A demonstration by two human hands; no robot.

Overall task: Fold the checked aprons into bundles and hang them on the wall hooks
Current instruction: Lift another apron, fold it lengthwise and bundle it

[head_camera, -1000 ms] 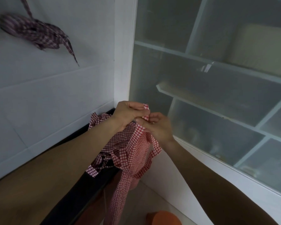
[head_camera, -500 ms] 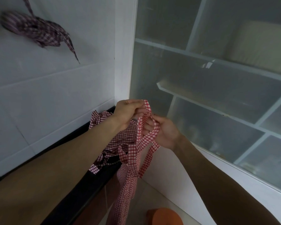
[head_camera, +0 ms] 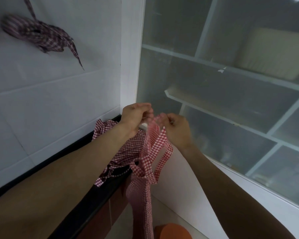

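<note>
The red checked apron [head_camera: 146, 169] hangs straight down from both hands, beside the desk [head_camera: 100, 195]; left hand [head_camera: 134, 119] and right hand [head_camera: 177, 130] each pinch its strap, close together above it.

I note a white tiled wall [head_camera: 59, 100] on the left, meeting a white corner post [head_camera: 129, 57]. To the right stands a frosted glass cabinet [head_camera: 231, 100] with white framing; its contents are blurred. A black ledge [head_camera: 41, 171] runs below the wall. An orange object [head_camera: 173, 231] sits at the bottom edge.
</note>
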